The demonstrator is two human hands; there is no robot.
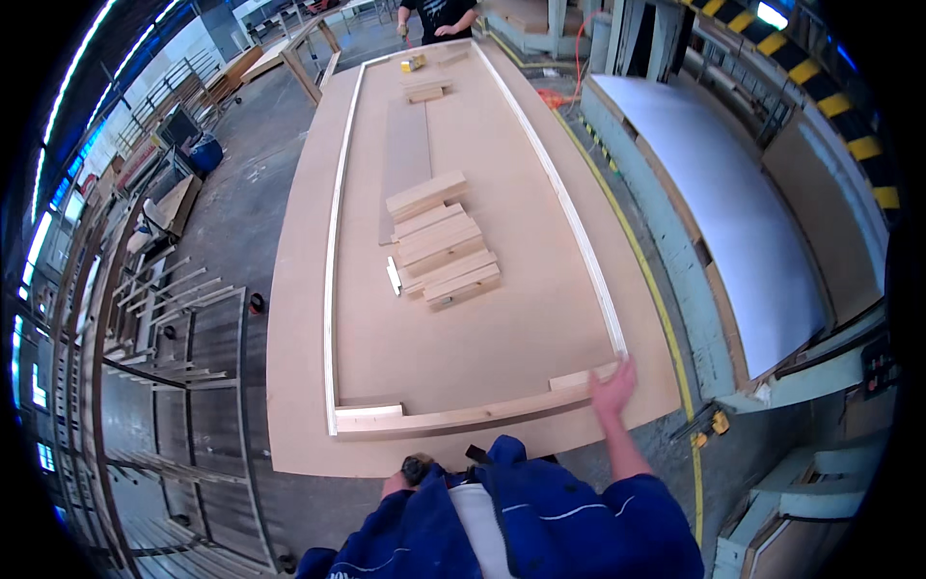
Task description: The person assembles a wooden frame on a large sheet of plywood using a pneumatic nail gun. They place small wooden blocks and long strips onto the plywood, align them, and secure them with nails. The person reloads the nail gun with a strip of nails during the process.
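Observation:
A long wooden frame (pixel 463 421) of pale strips lies on a large brown panel (pixel 299 367). My right hand (pixel 613 386) grips the frame's near right corner, its thumb toward the short inner block (pixel 579 378). Another short block (pixel 371 412) sits inside the near left corner. Close to my body, my left hand (pixel 394 484) is partly hidden beside a dark, rounded object (pixel 417 469) that it seems to hold; its kind does not show. Several loose wood blocks (pixel 442 239) lie across the middle of the panel, with a small white strip (pixel 394 276) beside them.
At the far end stands another person (pixel 439 17), hands above the panel, near a yellow object (pixel 413 63). More blocks (pixel 424 92) lie there. A metal rack (pixel 246 415) stands left; a machine bed with a white sheet (pixel 714 203) runs along the right.

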